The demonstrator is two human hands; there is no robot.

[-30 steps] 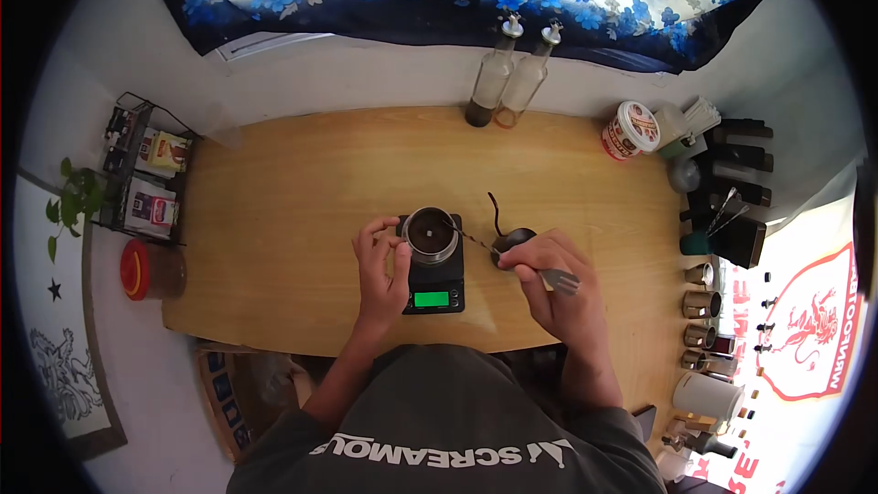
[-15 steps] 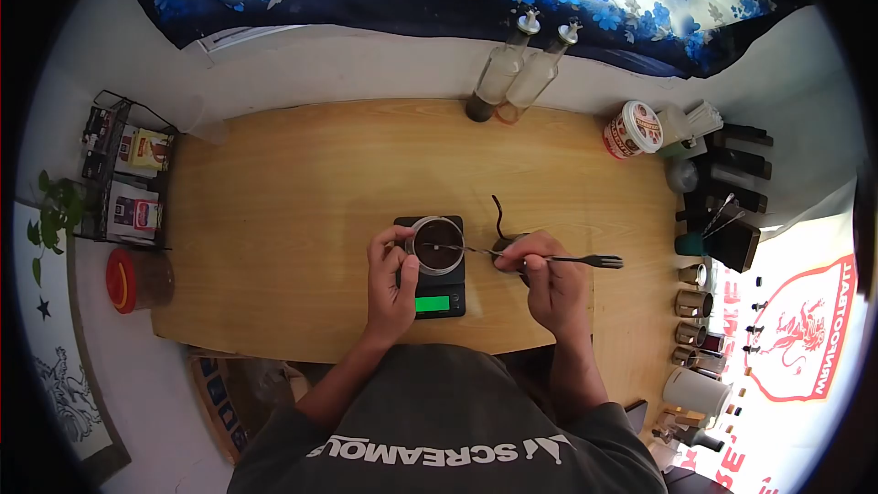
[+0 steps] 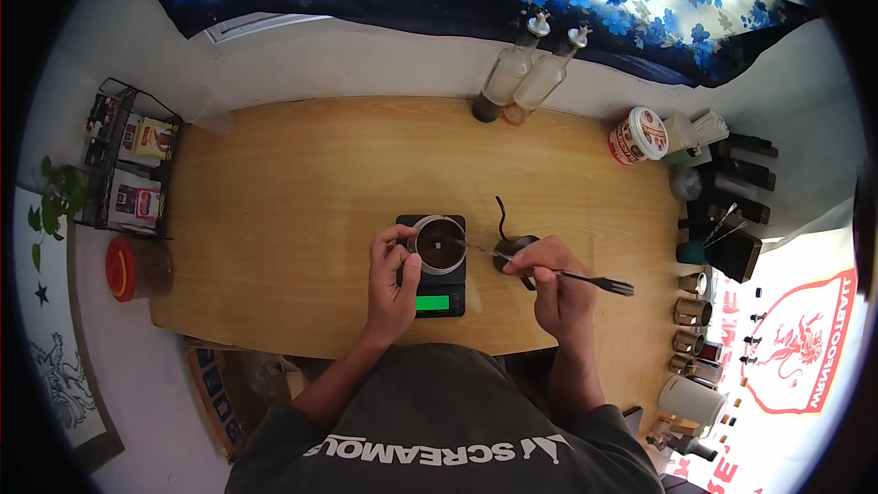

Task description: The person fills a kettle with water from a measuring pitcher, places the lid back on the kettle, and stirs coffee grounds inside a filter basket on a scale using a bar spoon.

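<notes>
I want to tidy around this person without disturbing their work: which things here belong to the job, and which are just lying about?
In use:
- cup, left hand at its side
- scale under it
- long fork-ended stirrer in the right hand
- probably the kettle

Apparently lying about:
- bottles
- tub
- red-lidded jar

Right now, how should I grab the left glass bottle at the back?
Wrap your fingers around the left bottle at its slim neck, coming from its left. It looks upright, and the other bottle crowds its right side.
</notes>
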